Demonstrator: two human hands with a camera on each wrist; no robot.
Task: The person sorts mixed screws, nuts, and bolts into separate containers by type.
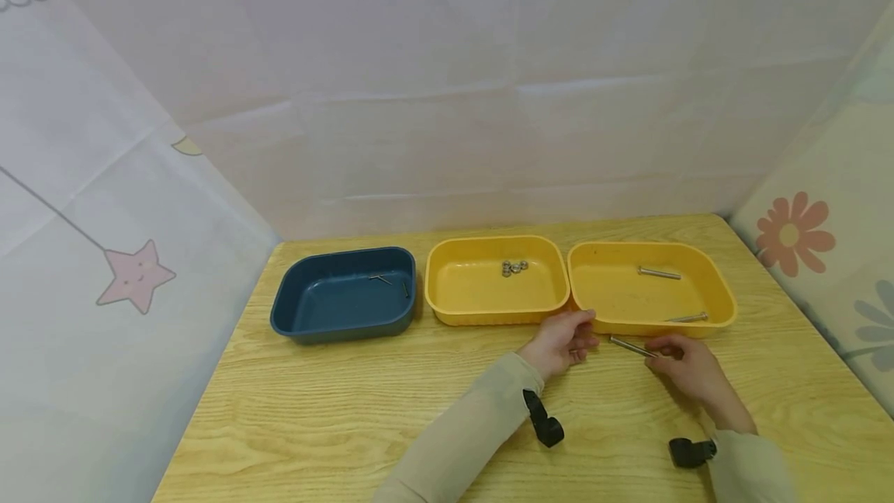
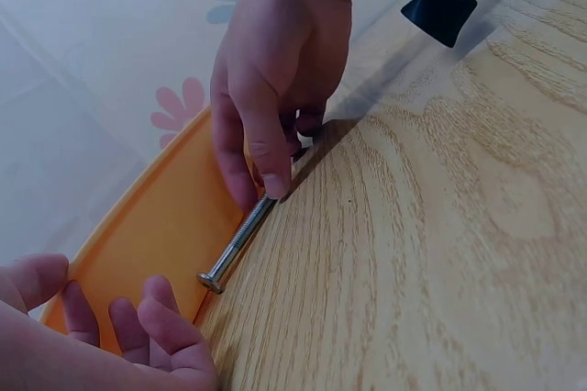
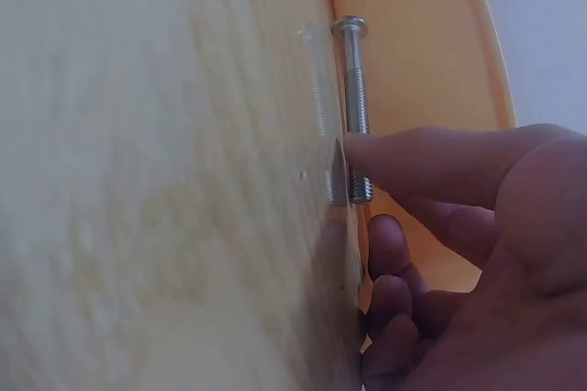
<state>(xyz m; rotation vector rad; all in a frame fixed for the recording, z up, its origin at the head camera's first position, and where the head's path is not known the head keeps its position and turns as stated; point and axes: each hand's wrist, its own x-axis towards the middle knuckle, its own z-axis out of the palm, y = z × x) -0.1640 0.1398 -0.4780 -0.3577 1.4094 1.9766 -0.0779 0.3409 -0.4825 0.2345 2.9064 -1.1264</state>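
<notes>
Between thumb and fingers, my right hand [image 1: 687,367] pinches a long metal bolt [image 1: 628,345] just in front of the right yellow tray [image 1: 615,297]. In the left wrist view the bolt's flat head [image 2: 211,282] points toward my left hand; the threaded part [image 3: 357,102] shows in the right wrist view. My left hand [image 1: 559,342] is at that tray's near left corner, fingers loosely bent and apart from the bolt. Whether it touches the rim I cannot tell. Two more bolts, one farther back [image 1: 659,273] and one near the front wall [image 1: 688,318], lie inside the right tray.
A middle yellow tray [image 1: 464,289] holds several nuts [image 1: 515,267]. To its left stands a dark blue tray [image 1: 335,320] with a few thin screws [image 1: 380,279]. All three trays stand in a row on the wooden table [image 1: 314,418], before a pale cloth wall [image 1: 419,138].
</notes>
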